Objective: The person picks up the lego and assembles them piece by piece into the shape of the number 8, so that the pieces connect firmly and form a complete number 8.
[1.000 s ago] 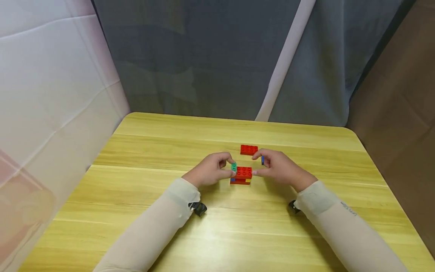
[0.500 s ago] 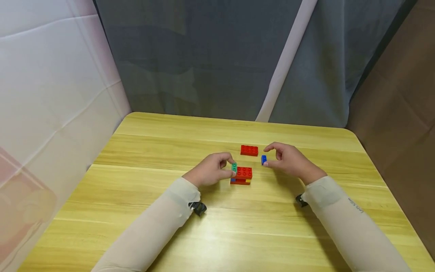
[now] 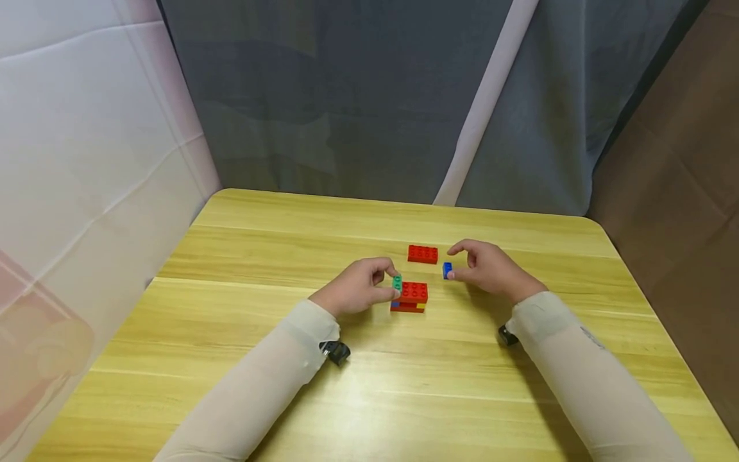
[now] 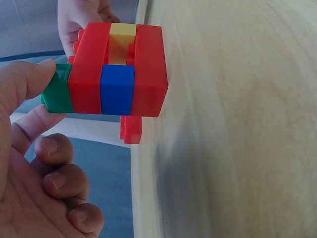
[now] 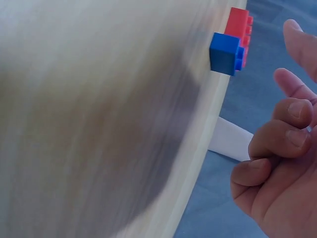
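Head view: from above, forward and down over the wooden table (image 3: 404, 398). Wrist views: low, rolled sideways, very near. Shared by head and left wrist: stacked bricks (image 3: 411, 297) (image 4: 119, 74); with right wrist: blue brick (image 3: 447, 270) (image 5: 225, 53).

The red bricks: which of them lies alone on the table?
The far red brick lies alone, flat on the table, beyond the hands. The other red bricks belong to the stack that the left hand touches.
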